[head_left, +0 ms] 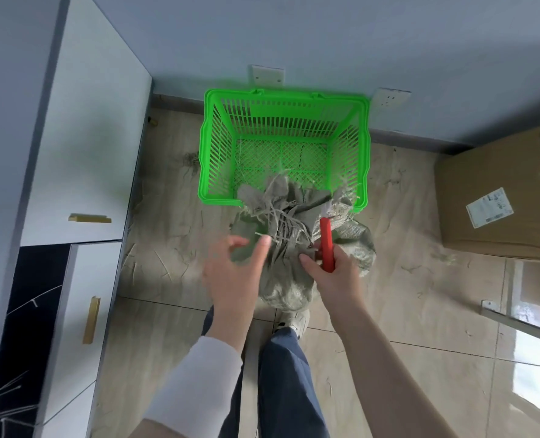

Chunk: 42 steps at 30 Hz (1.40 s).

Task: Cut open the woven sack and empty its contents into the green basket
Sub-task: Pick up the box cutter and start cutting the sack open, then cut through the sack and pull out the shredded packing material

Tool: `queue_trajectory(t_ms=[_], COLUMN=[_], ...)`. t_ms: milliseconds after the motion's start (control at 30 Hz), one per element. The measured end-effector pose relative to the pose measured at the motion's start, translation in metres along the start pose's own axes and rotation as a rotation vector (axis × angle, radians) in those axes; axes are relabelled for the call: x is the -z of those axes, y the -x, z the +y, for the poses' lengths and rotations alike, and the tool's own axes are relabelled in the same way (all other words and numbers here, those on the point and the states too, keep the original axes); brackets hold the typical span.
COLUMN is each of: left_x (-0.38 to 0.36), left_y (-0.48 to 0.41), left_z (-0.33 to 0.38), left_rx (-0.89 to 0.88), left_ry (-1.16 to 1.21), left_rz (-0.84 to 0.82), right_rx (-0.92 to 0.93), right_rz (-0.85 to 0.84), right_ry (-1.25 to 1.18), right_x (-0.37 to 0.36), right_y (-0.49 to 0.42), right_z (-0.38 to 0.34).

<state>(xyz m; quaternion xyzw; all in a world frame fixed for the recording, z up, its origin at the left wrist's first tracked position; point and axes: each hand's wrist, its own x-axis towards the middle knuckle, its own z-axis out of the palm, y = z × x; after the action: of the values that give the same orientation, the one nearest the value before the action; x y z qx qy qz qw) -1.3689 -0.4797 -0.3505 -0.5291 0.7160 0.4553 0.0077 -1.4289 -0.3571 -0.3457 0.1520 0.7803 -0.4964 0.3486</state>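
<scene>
A grey-green woven sack [289, 279] stands on the floor just in front of the green basket [218, 143]. Its tied, frayed top leans over the basket's near rim. My right hand [332, 276] holds a red-handled utility knife [327, 245], blade pointing away into the sack's bunched neck on the right side. My left hand [234, 267] hovers at the sack's left side with fingers spread, fingertips close to the loose fraying strips. The basket holds only a few stray fibres.
White cabinets with gold handles [90, 218] line the left side. A cardboard box [490, 197] stands at the right by the wall. A glass panel [527, 308] lies at lower right. Loose fibres litter the tiled floor. My legs and shoe [295, 320] stand behind the sack.
</scene>
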Motion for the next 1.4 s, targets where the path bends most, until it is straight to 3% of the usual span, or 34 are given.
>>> queue_trajectory(t_ms=[67,167,267,400,467,567,633,700,767,833,933,967,1167,1300,1400], left_x=[-0.002,-0.004,0.003,0.016,0.023,0.032,0.035,0.035,0.037,0.041,0.05,0.052,0.091,0.106,0.107], left_y=[0.005,0.005,0.006,0.013,0.013,0.001,-0.003,0.0,0.009,0.018,0.03,0.032,0.024,0.036,0.047], left_z=[-0.002,0.007,0.018,0.019,0.013,0.003,0.001,0.0,0.011,0.03,0.055,0.061,0.056,0.046,0.045], left_rx=[0.003,0.045,0.028,-0.008,0.093,0.281,0.297,0.198,-0.008,-0.154,-0.068,-0.038,0.327,0.328,0.432], left_ry=[-0.105,0.134,0.364,0.396,0.41,0.584,0.311,0.032,0.132,0.342,0.387,0.374,0.798,0.801,0.907], left_rz=[-0.243,-0.308,-0.35,-0.622,-0.509,-0.147,-0.034,-0.017,-0.037,-0.164,-0.376,-0.377,-0.043,-0.092,-0.115], right_rx=[0.004,0.031,0.047,0.01,-0.017,-0.031,-0.022,-0.002,0.002,0.003,0.01,0.011,0.004,-0.018,0.079], right_rz=[-0.058,-0.141,-0.036,0.09,0.111,0.09,0.064,0.051,0.055,0.043,-0.007,-0.006,0.026,-0.134,0.027], right_ry=[-0.015,-0.092,-0.187,-0.156,-0.188,-0.263,-0.287,-0.318,-0.335,-0.323,-0.276,-0.281,-0.428,-0.358,-0.346], right_x=[0.002,0.006,0.016,0.026,0.028,0.031,0.031,0.029,0.027,0.025,0.021,0.02,0.038,0.06,0.083], right_y=[0.007,0.017,0.02,0.016,0.015,0.019,0.024,0.029,0.037,0.046,0.063,0.069,0.116,0.156,0.161], right_z=[-0.001,-0.004,-0.014,-0.032,-0.039,-0.047,-0.05,-0.05,-0.049,-0.049,-0.046,-0.045,-0.03,-0.015,-0.014])
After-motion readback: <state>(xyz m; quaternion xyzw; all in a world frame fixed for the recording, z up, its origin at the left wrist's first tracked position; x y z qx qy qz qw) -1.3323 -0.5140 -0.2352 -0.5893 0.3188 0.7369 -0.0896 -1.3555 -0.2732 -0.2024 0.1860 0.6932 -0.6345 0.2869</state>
